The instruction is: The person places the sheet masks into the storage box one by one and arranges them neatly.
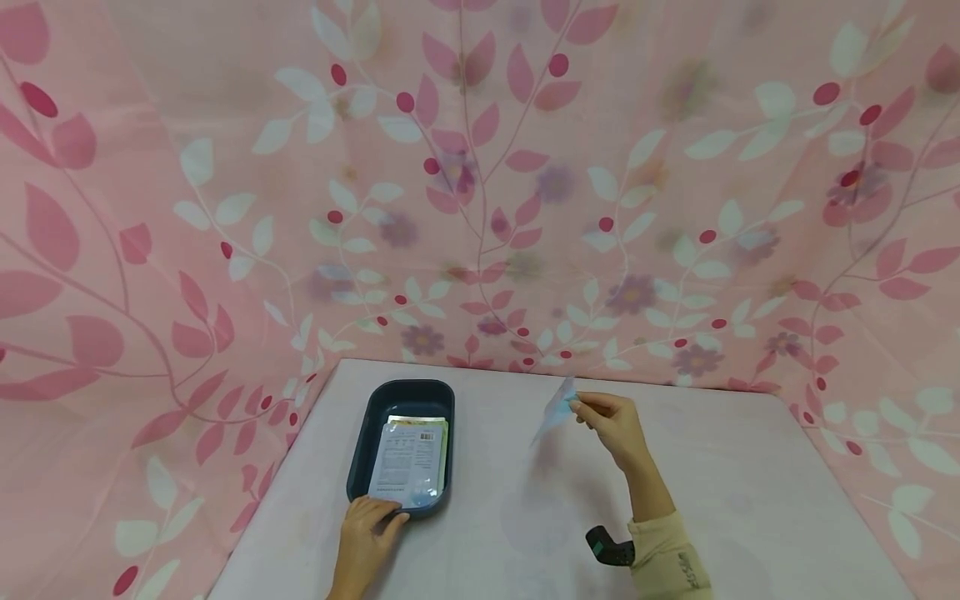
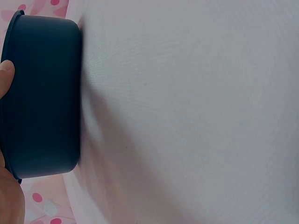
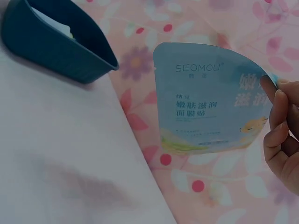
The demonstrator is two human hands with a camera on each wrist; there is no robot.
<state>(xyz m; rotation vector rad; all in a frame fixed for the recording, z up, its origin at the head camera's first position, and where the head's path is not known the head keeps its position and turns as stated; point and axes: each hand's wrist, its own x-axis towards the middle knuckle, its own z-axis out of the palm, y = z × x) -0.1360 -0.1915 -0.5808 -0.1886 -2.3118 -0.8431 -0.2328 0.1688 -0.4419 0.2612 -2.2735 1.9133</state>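
My right hand (image 1: pixel 617 427) pinches a light blue face mask packet (image 3: pixel 210 100) by one edge, above the table and to the right of a dark blue oblong tub (image 1: pixel 357 454). Printed lettering and a small cartoon animal show on the packet's face in the right wrist view. At the tub's near end my left hand (image 1: pixel 363 533) grips the rim, its thumb (image 2: pixel 6 77) against the outer wall. Inside the tub lie flat packets, a whitish one with printed text and a barcode (image 1: pixel 408 462) on top. How many are stacked beneath cannot be told.
A white cloth covers the table (image 1: pixel 495 533), its far edge meeting a pink floral curtain (image 1: pixel 480 250) that also hangs at both sides. A black device (image 1: pixel 609 547) sits at my right wrist beside the pale sleeve (image 1: pixel 667 557).
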